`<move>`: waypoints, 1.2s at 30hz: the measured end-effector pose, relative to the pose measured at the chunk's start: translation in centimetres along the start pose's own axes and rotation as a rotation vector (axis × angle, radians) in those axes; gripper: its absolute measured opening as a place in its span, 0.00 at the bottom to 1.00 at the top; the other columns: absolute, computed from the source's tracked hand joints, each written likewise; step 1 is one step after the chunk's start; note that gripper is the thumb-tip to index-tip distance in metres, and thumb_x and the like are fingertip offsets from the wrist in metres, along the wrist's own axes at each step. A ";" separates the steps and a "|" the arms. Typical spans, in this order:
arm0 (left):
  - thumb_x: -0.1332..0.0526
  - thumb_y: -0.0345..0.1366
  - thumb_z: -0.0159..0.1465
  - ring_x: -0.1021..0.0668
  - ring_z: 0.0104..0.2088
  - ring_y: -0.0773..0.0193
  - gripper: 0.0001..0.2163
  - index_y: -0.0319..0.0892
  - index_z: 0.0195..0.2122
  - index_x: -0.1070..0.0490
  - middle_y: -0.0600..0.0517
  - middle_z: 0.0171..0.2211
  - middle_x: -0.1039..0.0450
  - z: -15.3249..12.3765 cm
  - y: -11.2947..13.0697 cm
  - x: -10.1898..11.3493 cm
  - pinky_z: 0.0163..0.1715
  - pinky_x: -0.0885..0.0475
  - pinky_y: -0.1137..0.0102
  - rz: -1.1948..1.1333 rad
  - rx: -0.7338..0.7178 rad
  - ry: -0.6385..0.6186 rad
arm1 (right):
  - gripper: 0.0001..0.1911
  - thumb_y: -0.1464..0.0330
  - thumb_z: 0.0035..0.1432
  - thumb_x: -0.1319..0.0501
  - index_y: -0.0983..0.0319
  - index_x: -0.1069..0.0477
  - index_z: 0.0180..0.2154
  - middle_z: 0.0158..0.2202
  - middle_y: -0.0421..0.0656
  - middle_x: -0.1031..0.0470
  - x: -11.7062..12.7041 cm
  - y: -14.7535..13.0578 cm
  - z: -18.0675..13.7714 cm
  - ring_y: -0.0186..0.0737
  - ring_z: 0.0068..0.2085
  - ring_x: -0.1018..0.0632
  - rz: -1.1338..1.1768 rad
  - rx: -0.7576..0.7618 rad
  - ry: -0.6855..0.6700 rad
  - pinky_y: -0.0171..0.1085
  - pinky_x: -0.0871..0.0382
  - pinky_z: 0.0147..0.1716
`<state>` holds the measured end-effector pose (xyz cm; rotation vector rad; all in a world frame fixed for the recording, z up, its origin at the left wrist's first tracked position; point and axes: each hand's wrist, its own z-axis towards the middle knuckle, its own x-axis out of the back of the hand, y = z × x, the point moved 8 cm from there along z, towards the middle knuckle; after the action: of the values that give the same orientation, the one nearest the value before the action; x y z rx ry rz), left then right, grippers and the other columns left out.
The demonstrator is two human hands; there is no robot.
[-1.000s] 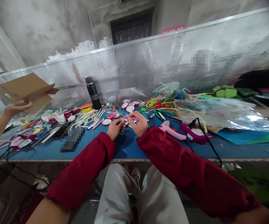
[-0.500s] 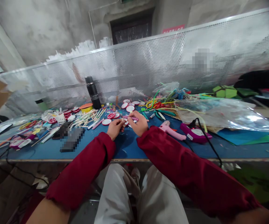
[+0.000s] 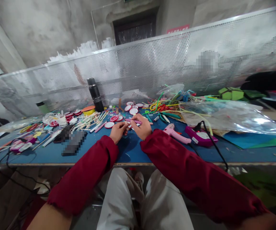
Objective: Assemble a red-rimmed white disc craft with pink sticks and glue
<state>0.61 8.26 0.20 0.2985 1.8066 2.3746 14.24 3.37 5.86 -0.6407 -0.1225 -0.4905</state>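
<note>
Over the blue tabletop, my right hand (image 3: 141, 127) is closed round a slim pink pen-like tool (image 3: 136, 121), held nearly level and pointing left. My left hand (image 3: 118, 132) is closed in a pinch close beside its tip; whatever sits between those fingertips is too small to make out. Round white discs with red rims, among them a white disc (image 3: 109, 125) and a red printed disc (image 3: 114, 118), lie just beyond my left hand. A pink glue gun (image 3: 177, 134) rests to the right of my right forearm.
A black bottle (image 3: 95, 95) stands behind a heap of pale sticks (image 3: 90, 120). Two dark phone-like slabs, one a grey slab (image 3: 74, 143), lie left. On the right are a purple corded box (image 3: 200, 136), clear plastic sheeting (image 3: 233, 118) and coloured pipe cleaners (image 3: 162, 107). A perforated metal screen (image 3: 140, 70) closes the back.
A brown cardboard box at the far left edge has gone out of view. My hands stay in nearly the same place, with the pink tool shifted very slightly.
</note>
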 end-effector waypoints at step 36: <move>0.34 0.45 0.55 0.32 0.21 0.72 0.14 0.39 0.28 0.30 0.55 0.23 0.31 -0.1 0.2 0.0 0.19 0.37 0.76 -0.020 0.022 0.017 | 0.05 0.66 0.58 0.43 0.58 0.32 0.31 0.29 0.40 0.28 0.0 0.3 0.0 0.39 0.33 0.28 -0.053 -0.009 0.002 0.37 0.36 0.35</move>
<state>0.55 8.11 0.34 0.2630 1.8351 2.3525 14.38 3.57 5.71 -0.6476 -0.1360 -0.5431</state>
